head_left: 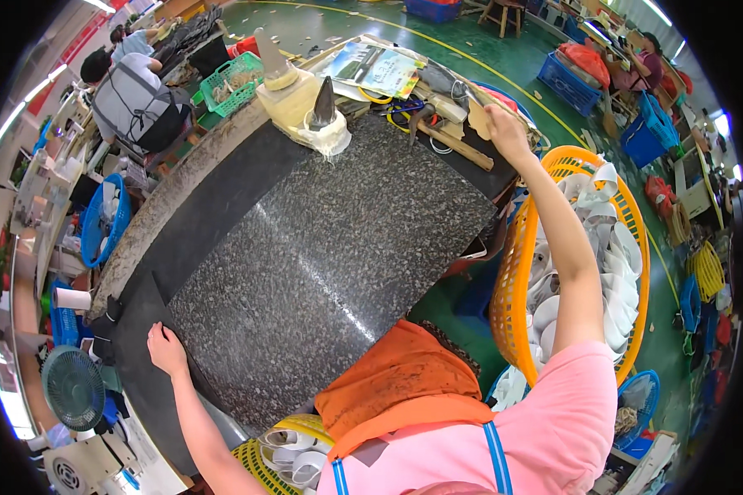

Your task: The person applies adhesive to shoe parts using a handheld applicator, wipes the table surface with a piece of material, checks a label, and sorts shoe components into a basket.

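A speckled dark stone slab (330, 247) lies on the work table in front of me. My left hand (168, 350) rests on the black sheet (132, 346) beside the slab's left edge, fingers loosely bent and apart, with nothing visible in them. At the far right corner of the table, my right hand (508, 132) is closed on a thin tan flat piece (478, 117). Below that piece lies a hammer (454, 147) with a wooden handle, near blue-handled scissors (404, 107). A glue-crusted bottle (285, 87) and a dark cone-tipped glue pot (325, 124) stand at the slab's far edge.
To my right stands an orange basket (510, 280) full of white curved pieces. A yellow basket (252, 458) with white rolls is by my lap, next to an orange cloth (396, 375). A green fan (74, 388) stands at left. Other people sit farther off.
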Available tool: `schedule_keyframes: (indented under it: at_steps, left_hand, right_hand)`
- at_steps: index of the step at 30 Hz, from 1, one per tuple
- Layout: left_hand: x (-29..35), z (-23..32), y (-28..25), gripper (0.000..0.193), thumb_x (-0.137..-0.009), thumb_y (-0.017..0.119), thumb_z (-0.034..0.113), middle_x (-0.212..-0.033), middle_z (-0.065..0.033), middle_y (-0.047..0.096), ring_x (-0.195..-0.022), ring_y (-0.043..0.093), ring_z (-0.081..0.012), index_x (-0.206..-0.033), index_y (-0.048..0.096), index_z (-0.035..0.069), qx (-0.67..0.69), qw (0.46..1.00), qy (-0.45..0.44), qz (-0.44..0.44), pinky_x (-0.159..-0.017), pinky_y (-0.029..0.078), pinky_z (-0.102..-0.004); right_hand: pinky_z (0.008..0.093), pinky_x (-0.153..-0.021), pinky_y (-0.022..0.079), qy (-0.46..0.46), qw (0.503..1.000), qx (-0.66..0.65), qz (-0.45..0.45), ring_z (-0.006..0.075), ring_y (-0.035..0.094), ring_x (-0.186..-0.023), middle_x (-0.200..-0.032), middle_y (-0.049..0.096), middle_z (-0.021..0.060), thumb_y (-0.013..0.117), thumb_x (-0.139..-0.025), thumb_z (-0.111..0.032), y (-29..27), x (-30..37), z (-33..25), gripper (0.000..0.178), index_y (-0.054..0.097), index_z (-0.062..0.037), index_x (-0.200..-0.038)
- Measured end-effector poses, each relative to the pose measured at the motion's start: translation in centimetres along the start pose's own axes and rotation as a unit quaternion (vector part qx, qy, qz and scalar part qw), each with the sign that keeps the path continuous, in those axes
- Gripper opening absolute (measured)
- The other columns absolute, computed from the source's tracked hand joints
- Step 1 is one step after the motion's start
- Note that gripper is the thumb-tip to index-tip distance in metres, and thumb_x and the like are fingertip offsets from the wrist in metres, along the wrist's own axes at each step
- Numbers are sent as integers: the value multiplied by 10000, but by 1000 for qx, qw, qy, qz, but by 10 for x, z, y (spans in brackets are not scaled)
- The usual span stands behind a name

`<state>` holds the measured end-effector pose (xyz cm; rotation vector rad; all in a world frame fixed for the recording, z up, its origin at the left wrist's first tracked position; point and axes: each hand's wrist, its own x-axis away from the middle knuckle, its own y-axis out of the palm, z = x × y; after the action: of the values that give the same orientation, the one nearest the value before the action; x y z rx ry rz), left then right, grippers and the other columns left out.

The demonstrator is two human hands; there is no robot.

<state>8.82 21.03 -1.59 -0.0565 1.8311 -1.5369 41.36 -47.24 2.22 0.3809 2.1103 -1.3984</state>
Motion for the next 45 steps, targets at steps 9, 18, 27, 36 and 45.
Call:
schedule_keyframes:
  at_steps: [9, 18, 27, 36, 45]
  left_hand:
    - [2, -9, 4, 233, -868, 488, 162, -1087, -91, 614, -995, 569, -271, -1016, 621, 39, 7, 1000, 13, 22, -830, 465, -365]
    - [3, -8, 7, 214, -854, 499, 135, -1084, -82, 615, -980, 571, -265, -999, 630, 47, 35, 999, 5, 23, -831, 465, -359]
    - [0, -5, 5, 186, -843, 505, 108, -1048, -83, 617, -961, 572, -271, -969, 623, 39, 31, 998, 18, 48, -815, 470, -358]
    - [-2, -8, 1, 179, -832, 509, 99, -1045, -90, 621, -969, 575, -274, -956, 624, 41, 37, 998, 5, 51, -822, 470, -368]
    - [2, -3, -2, 149, -815, 521, 78, -1017, -84, 610, -945, 570, -276, -932, 606, 41, 51, 997, -6, 54, -796, 474, -369]
  right_hand:
    - [450, -644, 482, -47, 966, -192, -167, 364, 611, -745, -802, 623, 182, 512, -880, -283, 21, 20, -136, 249, 598, -55, -831]
    - [432, -618, 472, -194, 925, -194, -263, 357, 605, -713, -748, 602, 170, 531, -862, -212, 48, 47, -227, 161, 548, -62, -917]
    - [492, -709, 460, 22, 990, 9, -142, 387, 607, -824, -811, 631, 200, 441, -893, -363, 36, -21, -109, 325, 596, -79, -870]
    - [443, -751, 436, -193, 966, 157, 70, 306, 571, -922, -1000, 586, 124, 639, -783, -252, 69, -60, -140, 346, 532, -112, -1081]
    - [398, -738, 472, -89, 985, -54, -141, 296, 621, -851, -891, 652, 107, 609, -778, -309, 147, -130, -147, 220, 703, -122, -848]
